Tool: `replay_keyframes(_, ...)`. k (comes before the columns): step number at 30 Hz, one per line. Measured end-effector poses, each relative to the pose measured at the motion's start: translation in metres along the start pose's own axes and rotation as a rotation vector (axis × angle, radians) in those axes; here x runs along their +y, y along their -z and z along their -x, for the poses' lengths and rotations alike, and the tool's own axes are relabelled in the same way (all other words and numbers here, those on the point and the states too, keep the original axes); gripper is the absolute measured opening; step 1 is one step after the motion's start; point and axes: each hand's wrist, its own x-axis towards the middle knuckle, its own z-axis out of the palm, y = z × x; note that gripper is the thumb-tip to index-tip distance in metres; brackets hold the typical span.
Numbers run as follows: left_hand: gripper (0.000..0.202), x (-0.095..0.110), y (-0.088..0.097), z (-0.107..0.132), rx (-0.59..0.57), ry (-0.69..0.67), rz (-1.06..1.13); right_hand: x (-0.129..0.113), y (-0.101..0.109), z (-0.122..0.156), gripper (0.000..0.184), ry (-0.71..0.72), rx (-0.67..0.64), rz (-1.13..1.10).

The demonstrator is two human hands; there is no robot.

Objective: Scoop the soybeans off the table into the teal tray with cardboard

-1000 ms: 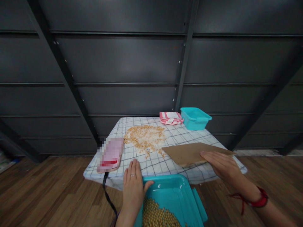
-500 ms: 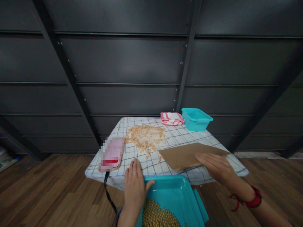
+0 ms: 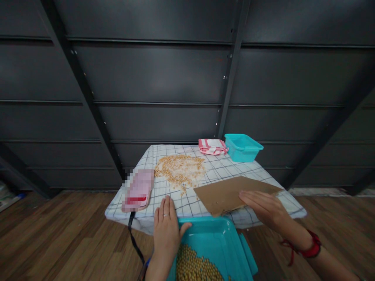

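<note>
A turquoise plastic tub point(image 3: 215, 238), holding a pile of soybeans point(image 3: 195, 267), is at the table's front edge. My left hand point(image 3: 166, 238) lies along its left side, fingers stretched straight onto the cloth edge, thumb spread over the rim. My right hand point(image 3: 262, 207) holds a flat piece of brown cardboard point(image 3: 221, 193), fingers together on top; the thumb is hidden. One corner of the cardboard reaches the tub's back rim. Beyond it, pale soybeans point(image 3: 168, 166) mixed with a fine whitish material point(image 3: 187, 168) are spread on the checked tablecloth point(image 3: 219, 169).
A pink, partly pixelated phone-like object point(image 3: 142, 185) lies at the table's left, with a black strap point(image 3: 133, 238) hanging below. At the back right sit a folded pink-and-white towel point(image 3: 213, 146) and a second turquoise tub point(image 3: 243, 148). A dark panelled wall point(image 3: 161, 74) stands behind.
My right hand and the cardboard have shifted slightly left and towards me, the cardboard's near corner now at the tub's rim. My left hand has stayed in place.
</note>
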Motion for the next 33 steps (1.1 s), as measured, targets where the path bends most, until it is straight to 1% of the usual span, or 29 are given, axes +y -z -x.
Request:
replay_keyframes(4, 0.089, 0.000, 0.000, 0.000, -0.007, 0.017, 0.014, 0.001, 0.011, 0.006, 0.037, 0.025, -0.015, -0.012)
replay_keyframes(8, 0.088, 0.001, -0.001, 0.000, 0.030, 0.017, 0.000, 0.004, 0.018, 0.002, 0.037, 0.034, 0.017, -0.011)
replay_keyframes(12, 0.088, 0.002, -0.002, 0.000, 0.049, 0.025, -0.020, 0.003, 0.011, -0.008, 0.041, 0.023, 0.076, 0.015)
replay_keyframes(16, 0.089, 0.001, -0.003, 0.000, 0.048, 0.022, -0.018, -0.002, 0.002, -0.012, 0.043, 0.016, 0.029, 0.009)
replay_keyframes(18, 0.089, 0.000, -0.004, 0.000, 0.048, 0.026, -0.011, -0.005, 0.003, -0.013, 0.043, 0.015, 0.013, -0.022)
replay_keyframes(22, 0.089, 0.000, -0.004, 0.001, 0.033, 0.041, 0.007, -0.008, 0.013, -0.013, 0.040, 0.037, -0.008, -0.097)
replay_keyframes(25, 0.088, 0.000, -0.003, 0.000, 0.027, 0.029, 0.027, -0.006, 0.019, -0.010, 0.039, 0.027, 0.015, -0.087)
replay_keyframes(29, 0.087, 0.000, -0.002, 0.000, 0.046, 0.023, 0.022, -0.001, 0.016, -0.002, 0.040, 0.013, 0.048, -0.040)
replay_keyframes(33, 0.088, 0.002, -0.004, 0.001, 0.035, 0.038, 0.028, -0.001, 0.010, 0.006, 0.041, -0.004, 0.020, -0.061)
